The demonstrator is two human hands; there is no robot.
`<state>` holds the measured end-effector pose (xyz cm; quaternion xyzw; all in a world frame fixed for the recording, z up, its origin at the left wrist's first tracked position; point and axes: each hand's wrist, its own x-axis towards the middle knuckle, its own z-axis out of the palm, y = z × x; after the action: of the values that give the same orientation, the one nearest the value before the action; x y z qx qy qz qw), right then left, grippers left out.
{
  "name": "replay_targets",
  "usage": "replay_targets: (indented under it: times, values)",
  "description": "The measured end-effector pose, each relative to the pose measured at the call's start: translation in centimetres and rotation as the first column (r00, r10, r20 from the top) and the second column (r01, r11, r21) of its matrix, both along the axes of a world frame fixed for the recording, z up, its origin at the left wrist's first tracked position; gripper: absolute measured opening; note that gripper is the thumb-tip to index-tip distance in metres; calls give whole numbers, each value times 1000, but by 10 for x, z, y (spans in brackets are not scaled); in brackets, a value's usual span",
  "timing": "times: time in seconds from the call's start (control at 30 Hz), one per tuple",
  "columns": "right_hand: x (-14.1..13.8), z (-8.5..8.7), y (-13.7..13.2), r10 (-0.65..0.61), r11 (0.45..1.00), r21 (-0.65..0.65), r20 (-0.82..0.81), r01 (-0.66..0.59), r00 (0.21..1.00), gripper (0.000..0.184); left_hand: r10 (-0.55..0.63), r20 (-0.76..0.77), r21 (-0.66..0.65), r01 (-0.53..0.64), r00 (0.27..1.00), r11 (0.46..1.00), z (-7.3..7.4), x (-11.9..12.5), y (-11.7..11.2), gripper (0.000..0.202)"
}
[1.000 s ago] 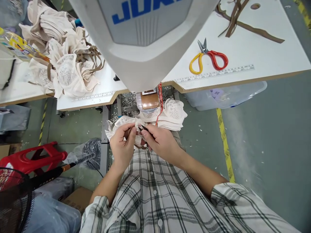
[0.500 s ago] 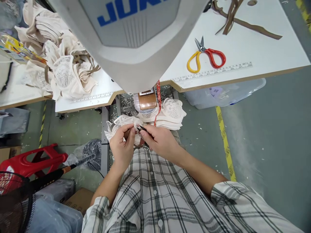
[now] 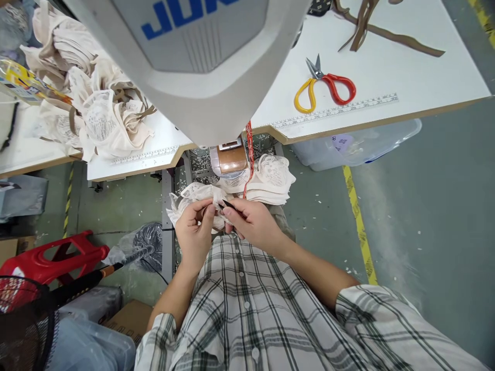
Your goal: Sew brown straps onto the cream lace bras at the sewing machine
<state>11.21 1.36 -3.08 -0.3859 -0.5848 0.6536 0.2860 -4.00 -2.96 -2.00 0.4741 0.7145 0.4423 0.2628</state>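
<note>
My left hand (image 3: 194, 232) pinches a cream lace garment piece (image 3: 193, 197) close to my chest, fingers closed on its edge. My right hand (image 3: 255, 222) is closed round a small dark tool (image 3: 228, 204), its tip touching the lace between my two hands. A stack of similar lace pieces (image 3: 270, 180) lies just beyond my hands, below the sewing machine head (image 3: 201, 67). A red thread (image 3: 247, 159) hangs down from the machine over the stack.
A pile of cream lace garments (image 3: 93, 108) sits on the white table (image 3: 386, 67) at left. Red-and-yellow scissors (image 3: 323, 87) and brown straps (image 3: 371, 26) lie at right. A clear plastic bin (image 3: 359, 147) stands under the table. A red stool (image 3: 54, 255) is on the floor at left.
My hands stay together on the lace piece; the view has shifted slightly, with hardly any movement of the hands.
</note>
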Motion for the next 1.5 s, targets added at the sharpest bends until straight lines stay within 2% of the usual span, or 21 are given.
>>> replay_targets:
  times: [0.07,0.13,0.2,0.27,0.37,0.5,0.63,0.67,0.73,0.8,0.83,0.9,0.93,1.03,1.13,1.2,1.23,1.3,1.37,1.43,1.5]
  values:
    - [7,2,-3,-135,987,-107,-145,120,980,28,32,80,-20,-30,996,999,-1,-2,1,16]
    - [16,4,-2,-320,945,-145,-220,293,921,28,67,206,-41,-60,976,997,-3,-4,2,15]
    - [20,6,1,-369,928,-11,-164,372,915,24,80,277,-57,-67,958,996,-4,-5,2,15]
    - [18,6,6,-295,927,242,-1,286,955,19,61,242,-55,-49,968,997,-4,-4,0,16]
    - [6,3,10,-228,858,504,201,99,953,14,27,55,-7,-27,998,1000,-2,-1,-4,16]
    - [-7,-1,8,-225,817,577,311,4,923,10,-11,-180,55,22,984,998,-4,1,-9,17]
    - [-10,-3,11,-201,804,584,444,-112,873,11,-64,-299,33,77,952,996,-9,2,-10,17]
    - [-10,-4,13,-178,821,557,461,-128,869,10,-78,-292,16,86,953,996,-9,1,-9,17]
    - [-6,-7,18,-88,896,431,416,-111,905,10,-84,-195,-15,83,977,996,-10,-4,-7,17]
    - [2,-12,24,-16,981,192,224,-28,975,11,-24,-4,-44,23,1000,999,-10,-12,-3,17]
    - [6,-13,26,-13,999,45,96,9,995,13,23,103,-60,-16,994,998,-10,-16,-1,18]
    - [13,-14,28,-76,979,-199,-129,49,989,20,93,281,-104,-66,955,992,-10,-24,2,17]
    - [14,-14,28,-120,960,-272,-202,62,972,24,105,343,-123,-66,933,990,-11,-27,3,18]
    - [14,-9,23,-204,942,-324,-330,93,922,25,91,444,-157,-23,891,987,-13,-28,5,19]
    - [16,-10,21,-133,975,-215,-368,55,920,21,87,484,-161,-10,871,987,-11,-27,5,19]
    - [24,-17,26,-35,998,-52,-259,23,965,18,83,503,-167,3,861,986,-8,-27,4,19]
    - [30,-23,29,-9,998,60,-135,17,991,17,81,510,-171,9,856,985,-7,-26,4,19]
    - [41,-32,37,-75,953,303,187,15,979,13,69,524,-185,35,849,982,-6,-25,2,19]
    - [50,-37,40,-227,871,492,407,-3,885,9,50,531,-207,72,846,976,-7,-22,2,21]
    - [54,-34,38,-249,836,545,479,-63,842,8,47,526,-213,79,849,974,-10,-19,3,21]
    - [58,-27,36,-157,842,515,519,-161,840,12,69,517,-181,30,853,983,-13,-19,5,20]
